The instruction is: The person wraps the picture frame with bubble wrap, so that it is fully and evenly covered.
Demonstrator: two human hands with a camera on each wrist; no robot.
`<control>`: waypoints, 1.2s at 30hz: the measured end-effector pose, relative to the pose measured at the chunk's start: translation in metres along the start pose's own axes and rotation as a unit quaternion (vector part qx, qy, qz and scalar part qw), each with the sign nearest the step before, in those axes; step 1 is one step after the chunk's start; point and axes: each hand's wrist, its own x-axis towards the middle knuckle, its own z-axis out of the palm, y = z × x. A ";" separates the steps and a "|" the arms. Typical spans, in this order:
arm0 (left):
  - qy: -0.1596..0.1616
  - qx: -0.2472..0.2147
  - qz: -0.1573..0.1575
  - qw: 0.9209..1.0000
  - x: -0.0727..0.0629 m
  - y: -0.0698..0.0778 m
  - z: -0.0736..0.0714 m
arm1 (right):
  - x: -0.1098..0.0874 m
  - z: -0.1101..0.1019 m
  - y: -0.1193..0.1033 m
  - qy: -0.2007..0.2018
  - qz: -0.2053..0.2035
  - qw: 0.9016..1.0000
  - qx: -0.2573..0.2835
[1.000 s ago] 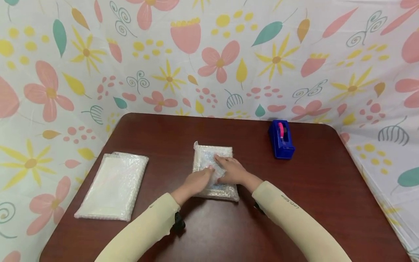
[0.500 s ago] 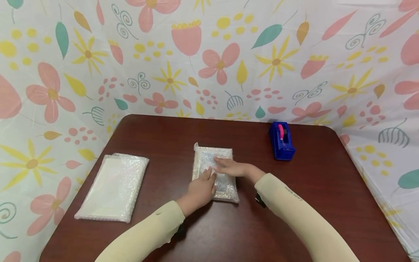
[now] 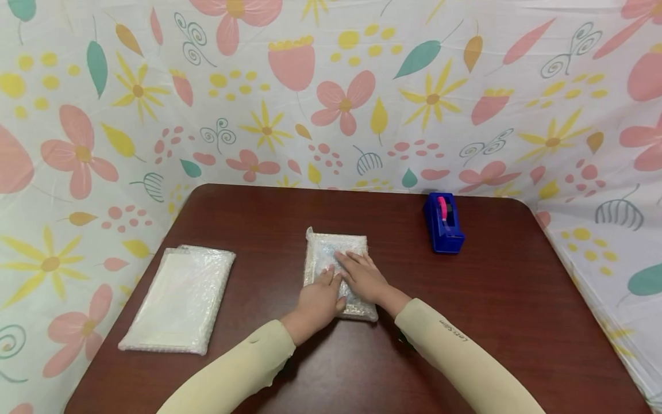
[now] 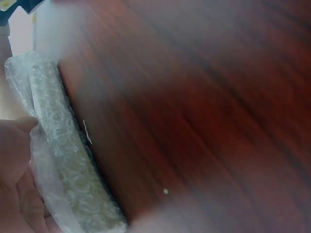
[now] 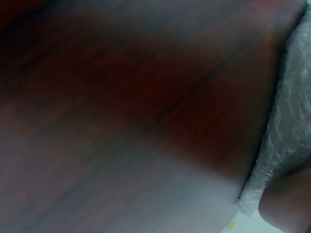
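Observation:
A flat rectangular item in bubble wrap (image 3: 357,311) lies at the middle of the table, its wrapped edge (image 4: 73,160) showing in the left wrist view. My left hand (image 3: 318,302) rests on its lower left part with the fingers extended. From the other side my right hand (image 3: 364,277) lies over the right part, fingers stretched flat toward the centre. The two hands' fingertips come close together on the wrap. In the right wrist view only the wrap's side (image 5: 286,121) and a bit of the right hand (image 5: 289,199) show.
At the left of the brown table (image 3: 414,356) lies a bubble-wrap pouch (image 3: 178,302) with a white sheet on it. A blue tape dispenser (image 3: 445,224) with a pink core stands at the back right. A flower-patterned cloth (image 3: 331,86) hangs behind the table.
My left hand has turned over from a thumb-up pose to lie palm down on the wrap. The right hand has lifted slightly, shifted, and come back down flat. The wrapped item stays put.

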 end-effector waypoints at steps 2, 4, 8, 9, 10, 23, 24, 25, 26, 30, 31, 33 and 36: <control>0.003 -0.024 -0.004 1.000 0.001 -0.001 -0.001 | -0.001 0.001 0.000 0.005 0.005 1.000 -0.008; 0.019 -0.060 -0.002 0.998 0.002 -0.005 -0.002 | -0.001 0.002 0.000 0.007 0.006 1.000 -0.018; 0.068 -0.142 0.006 0.987 0.006 -0.023 -0.008 | -0.001 0.001 -0.001 0.008 0.007 0.999 -0.032; 0.085 -0.153 0.007 0.985 0.008 -0.029 -0.011 | -0.001 0.000 -0.002 0.010 0.007 0.999 -0.033; 0.100 -0.157 0.003 0.982 0.010 -0.036 -0.013 | -0.001 0.000 -0.003 0.013 0.006 0.999 -0.032; -0.056 -0.165 -0.022 0.984 0.041 -0.074 -0.016 | -0.003 -0.001 -0.005 -0.004 0.016 0.999 -0.036; -0.067 -0.156 -0.016 0.985 0.044 -0.075 -0.018 | -0.004 -0.001 -0.005 -0.005 0.017 0.999 -0.038; -0.078 -0.144 -0.010 0.986 0.047 -0.076 -0.021 | -0.004 -0.001 -0.005 -0.005 0.017 0.999 -0.039; -0.089 -0.130 -0.006 0.987 0.050 -0.077 -0.023 | -0.004 -0.001 -0.005 -0.004 0.017 0.999 -0.039; -0.122 -0.093 0.000 0.988 0.059 -0.081 -0.031 | -0.003 0.000 -0.006 -0.003 0.015 0.999 -0.040; -0.129 -0.090 -0.001 0.987 0.061 -0.081 -0.033 | -0.003 0.001 -0.007 -0.002 0.014 0.999 -0.038; -0.139 -0.092 -0.001 0.986 0.063 -0.081 -0.034 | -0.003 0.001 -0.007 -0.003 0.014 0.999 -0.039; -0.141 -0.095 0.006 0.985 0.064 -0.082 -0.035 | -0.003 0.002 -0.005 -0.002 0.017 0.999 -0.039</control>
